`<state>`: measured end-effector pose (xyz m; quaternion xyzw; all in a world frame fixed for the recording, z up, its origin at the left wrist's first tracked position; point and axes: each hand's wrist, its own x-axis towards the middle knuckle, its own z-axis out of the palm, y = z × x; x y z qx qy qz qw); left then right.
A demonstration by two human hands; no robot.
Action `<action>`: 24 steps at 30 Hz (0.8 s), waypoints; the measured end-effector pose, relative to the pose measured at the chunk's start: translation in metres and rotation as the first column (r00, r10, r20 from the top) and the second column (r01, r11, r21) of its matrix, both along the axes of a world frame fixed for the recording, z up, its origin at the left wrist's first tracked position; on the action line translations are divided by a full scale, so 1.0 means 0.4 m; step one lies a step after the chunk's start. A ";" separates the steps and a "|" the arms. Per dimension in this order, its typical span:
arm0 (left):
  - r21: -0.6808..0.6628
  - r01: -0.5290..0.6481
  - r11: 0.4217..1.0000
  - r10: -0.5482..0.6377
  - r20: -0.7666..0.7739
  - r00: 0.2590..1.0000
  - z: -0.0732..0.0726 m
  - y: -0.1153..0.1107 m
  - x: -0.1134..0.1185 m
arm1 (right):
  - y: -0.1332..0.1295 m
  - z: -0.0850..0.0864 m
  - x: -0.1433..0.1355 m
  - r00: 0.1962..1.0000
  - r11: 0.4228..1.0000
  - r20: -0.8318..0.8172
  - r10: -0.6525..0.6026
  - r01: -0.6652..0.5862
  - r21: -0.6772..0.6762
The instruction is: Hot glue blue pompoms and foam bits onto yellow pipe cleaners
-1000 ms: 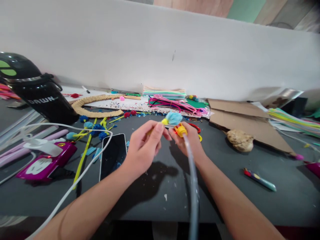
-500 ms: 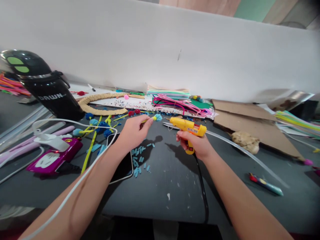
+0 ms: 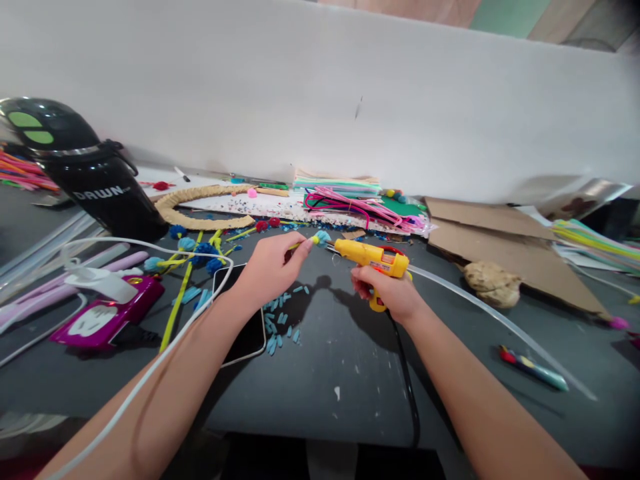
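Note:
Between the fingers of my left hand is a craft flower with a light blue head and a yellow-green stem. My right hand is wrapped round the grip of a yellow glue gun, its nozzle pointing left, at or very close to the blue head; whether they touch I cannot tell. A long clear glue stick sticks out from the gun's back. Small light blue pieces lie scattered below my left hand, beside a phone partly covered by my forearm.
A black bottle and a purple power adapter stand at left, with a white cable crossing my left forearm. Finished-looking flowers lie near a tan ring. Cardboard, a crumpled tan lump and a pen are at right.
The blue flower head and the glue gun's nozzle have come closer together. My left hand has shifted slightly right, and the gun has moved slightly left and down.

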<state>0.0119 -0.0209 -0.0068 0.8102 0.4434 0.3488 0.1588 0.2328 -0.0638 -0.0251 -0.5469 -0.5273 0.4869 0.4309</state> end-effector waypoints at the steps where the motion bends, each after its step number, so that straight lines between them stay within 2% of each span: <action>1: 0.000 0.003 1.000 -0.003 -0.003 1.000 -0.001 -0.001 0.000 | -0.001 0.001 -0.001 1.000 1.000 0.011 0.001 -0.002 0.001; 9: 0.008 0.035 0.999 -0.035 -0.027 0.999 0.002 -0.008 0.004 | -0.003 -0.004 0.001 0.997 1.000 0.083 0.004 -0.005 0.013; 24: -0.001 -0.004 1.000 0.004 -0.074 0.997 -0.003 -0.002 -0.001 | -0.005 -0.005 0.001 0.990 1.000 0.139 -0.010 0.010 -0.002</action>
